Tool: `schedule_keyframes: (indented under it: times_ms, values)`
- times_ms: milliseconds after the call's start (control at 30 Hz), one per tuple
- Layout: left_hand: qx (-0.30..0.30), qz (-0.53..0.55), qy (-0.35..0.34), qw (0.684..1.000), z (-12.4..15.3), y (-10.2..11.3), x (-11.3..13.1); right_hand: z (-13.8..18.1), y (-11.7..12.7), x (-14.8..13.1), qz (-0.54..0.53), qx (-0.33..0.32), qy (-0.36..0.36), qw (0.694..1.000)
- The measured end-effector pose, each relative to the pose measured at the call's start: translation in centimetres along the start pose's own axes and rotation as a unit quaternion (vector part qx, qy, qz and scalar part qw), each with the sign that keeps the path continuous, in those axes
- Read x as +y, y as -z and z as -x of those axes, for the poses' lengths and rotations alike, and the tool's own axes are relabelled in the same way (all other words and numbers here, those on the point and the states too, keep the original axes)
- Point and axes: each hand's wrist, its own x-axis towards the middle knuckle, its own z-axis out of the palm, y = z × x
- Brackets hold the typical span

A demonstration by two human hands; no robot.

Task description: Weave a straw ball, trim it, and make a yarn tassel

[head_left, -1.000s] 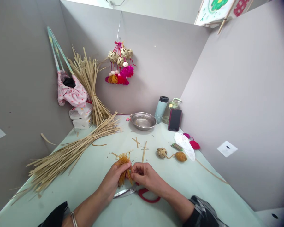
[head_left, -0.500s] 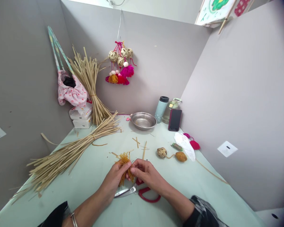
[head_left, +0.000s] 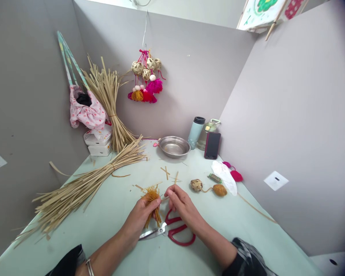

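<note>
My left hand (head_left: 146, 209) is closed around the middle of a mustard yarn tassel (head_left: 152, 193); its frayed ends stick out above the fingers and longer strands hang below. To its right, my right hand (head_left: 181, 201) pinches a thin yarn strand (head_left: 165, 198) that runs across from the tassel. Beneath both hands lie red-handled scissors (head_left: 176, 232), blades pointing left and partly open. A woven straw ball (head_left: 196, 185) joined by a cord to a mustard yarn bundle (head_left: 220, 190) rests beyond my right hand.
Bundled straw strips (head_left: 89, 178) lie along the left side; another bundle (head_left: 109, 103) leans in the corner. A metal bowl (head_left: 174, 147), a blue tumbler (head_left: 196, 132) and a phone (head_left: 212, 145) are at the back. Straw-ball ornaments (head_left: 146, 73) hang on the wall.
My right hand has moved slightly up and right, away from my left hand, drawing out the strand. More of the scissors' red handles shows. My left hand keeps hold of the tassel.
</note>
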Motion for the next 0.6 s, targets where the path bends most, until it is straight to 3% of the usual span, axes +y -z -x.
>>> schedule_keyframes:
  times_ms: [133,367,600]
  values:
    - [-0.006,-0.012,-0.007,1.0,0.11,-0.24,0.14,0.22,-0.52,0.33,-0.004,-0.059,-0.002,0.998]
    - [0.022,-0.019,0.002,1.0,0.28,0.02,-0.11,-0.18,-0.49,0.23,-0.038,-0.02,0.005,0.999]
    - [0.014,-0.017,0.008,1.0,0.1,0.07,-0.3,-0.27,-0.87,-0.1,-0.084,-0.042,-0.019,0.995]
